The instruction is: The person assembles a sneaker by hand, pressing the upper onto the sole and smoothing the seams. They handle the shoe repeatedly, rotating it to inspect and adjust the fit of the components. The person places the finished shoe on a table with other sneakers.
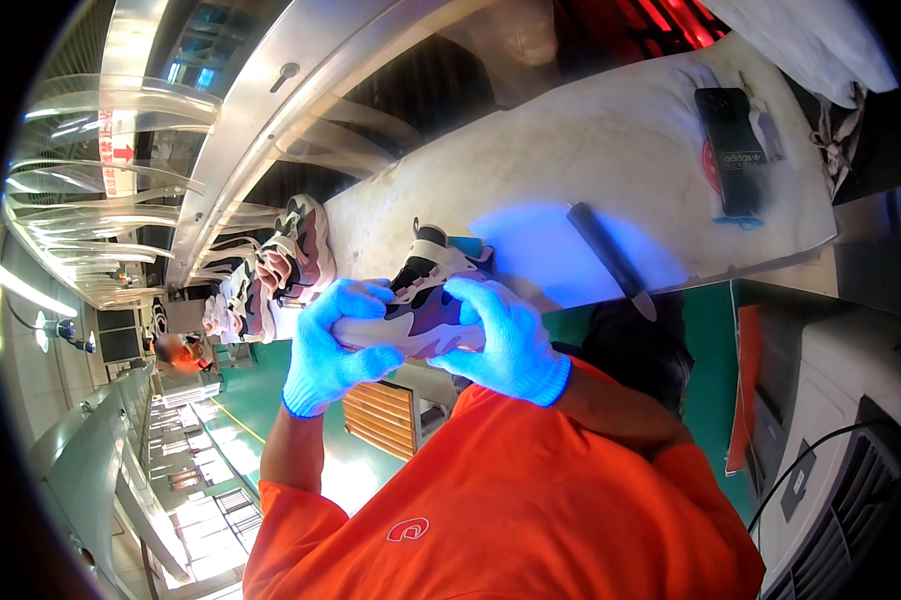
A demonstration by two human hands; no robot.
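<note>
Both my hands wear blue knit gloves and hold one sneaker (432, 308) between them, in front of my body at the near edge of the work surface. Its sole is pale, and its upper mixes black, cream and dull purple. My left hand (335, 345) is wrapped round one end, thumb low along the sole. My right hand (505, 335) grips the side nearer the other end, its thumb also at the sole. The palm sides of both gloves are hidden. To the right on the surface lies a dark-handled knife-like tool (610, 255) with a short pointed tip.
More sneakers (300, 250) stand in a row at the left. The pale covered work surface (410, 180) carries a black phone (730, 150) at far right. A metal machine frame (260, 90) with clear curtain strips (120, 95) runs along the far left. A grey machine (850, 350) stands right.
</note>
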